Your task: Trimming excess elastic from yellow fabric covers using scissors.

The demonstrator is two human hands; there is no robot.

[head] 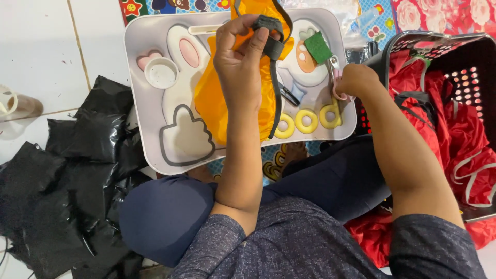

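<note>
Two hands work over a grey lap tray [142,77]; the left hand [240,62] pinches a black strap [274,49] that hangs down across orange fabric [212,98] on the tray, and the right hand [356,80] grips pink-handled scissors [335,77] at the tray's right edge; judging by this, the strap is fitted but not yet trimmed; a green patch [318,47] lies nearby; a basket [465,46] of red fabric [454,134] crowds the right, black plastic bags [67,181] the left.
</note>
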